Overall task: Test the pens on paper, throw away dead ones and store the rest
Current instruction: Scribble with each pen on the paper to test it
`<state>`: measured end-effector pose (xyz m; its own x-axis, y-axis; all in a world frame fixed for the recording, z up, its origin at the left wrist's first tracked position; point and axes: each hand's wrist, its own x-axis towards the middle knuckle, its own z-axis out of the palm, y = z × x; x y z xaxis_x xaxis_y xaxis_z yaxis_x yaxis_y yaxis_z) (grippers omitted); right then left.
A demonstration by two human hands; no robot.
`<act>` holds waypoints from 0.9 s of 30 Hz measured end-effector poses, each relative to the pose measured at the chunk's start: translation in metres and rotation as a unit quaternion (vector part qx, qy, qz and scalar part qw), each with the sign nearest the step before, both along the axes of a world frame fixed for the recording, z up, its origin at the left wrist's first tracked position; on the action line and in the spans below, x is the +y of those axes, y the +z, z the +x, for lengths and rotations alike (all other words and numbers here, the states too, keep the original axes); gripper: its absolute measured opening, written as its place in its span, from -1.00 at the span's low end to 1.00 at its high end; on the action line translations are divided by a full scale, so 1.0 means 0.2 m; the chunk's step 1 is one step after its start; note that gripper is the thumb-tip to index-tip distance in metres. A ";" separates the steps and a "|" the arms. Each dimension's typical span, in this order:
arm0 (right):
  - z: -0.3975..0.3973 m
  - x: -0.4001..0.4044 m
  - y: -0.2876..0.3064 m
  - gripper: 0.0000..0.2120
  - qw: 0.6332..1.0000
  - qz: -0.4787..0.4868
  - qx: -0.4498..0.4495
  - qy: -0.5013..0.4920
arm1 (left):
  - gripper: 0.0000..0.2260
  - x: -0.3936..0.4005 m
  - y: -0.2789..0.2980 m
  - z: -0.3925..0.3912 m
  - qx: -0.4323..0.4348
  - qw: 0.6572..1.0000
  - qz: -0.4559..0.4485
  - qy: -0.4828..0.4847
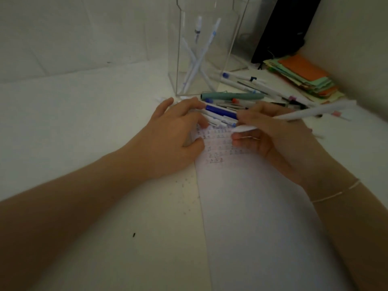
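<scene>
Right hand grips a white pen, tip at the paper. Left hand rests relaxed on the paper's edge, fingertips touching the pen pile just beyond both hands.

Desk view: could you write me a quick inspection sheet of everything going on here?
Surface: white desk, small dark specks near the paper's left edge.
Job's things: paper with rows of test scribbles; loose pens piled behind the hands; clear holder with a few pens standing crossed inside.
Clutter: stack of coloured papers at the back right.
Hands: left hand rests on the paper's edge, fingers touching the pile; right hand grips a white pen over the scribbles.
Cables: nothing seen.
Surroundings: pale walls, a black object in the corner.
</scene>
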<state>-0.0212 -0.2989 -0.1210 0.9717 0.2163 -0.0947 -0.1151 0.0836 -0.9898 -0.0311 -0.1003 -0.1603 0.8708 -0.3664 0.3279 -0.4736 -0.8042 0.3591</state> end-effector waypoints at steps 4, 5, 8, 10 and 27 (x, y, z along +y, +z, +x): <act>-0.04 0.08 -0.03 -0.82 0.998 -0.056 -0.024 0.018 | -0.58 0.00 0.00 0.01 -0.008 1.000 0.008 0.003; -0.04 0.10 -0.04 -0.79 0.996 -0.078 -0.039 -0.003 | -0.60 0.00 0.00 0.00 -0.006 1.000 0.009 0.004; -0.05 0.12 -0.08 -0.70 0.969 -0.197 -0.115 -0.093 | -0.64 0.00 0.00 0.00 0.000 1.000 0.005 0.005; -0.06 0.12 -0.10 -0.71 0.949 -0.242 -0.148 -0.134 | -0.64 0.00 0.00 0.00 0.000 1.000 0.005 0.004; -0.05 0.12 -0.11 -0.76 0.932 -0.285 -0.167 -0.151 | -0.66 0.00 0.00 0.00 0.000 1.000 0.009 0.003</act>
<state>-0.0320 -0.2743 -0.1427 0.9759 -0.0645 0.2086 0.1515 -0.4880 -0.8596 -0.0315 -0.1002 -0.1608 0.8728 -0.3674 0.3214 -0.4690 -0.8134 0.3440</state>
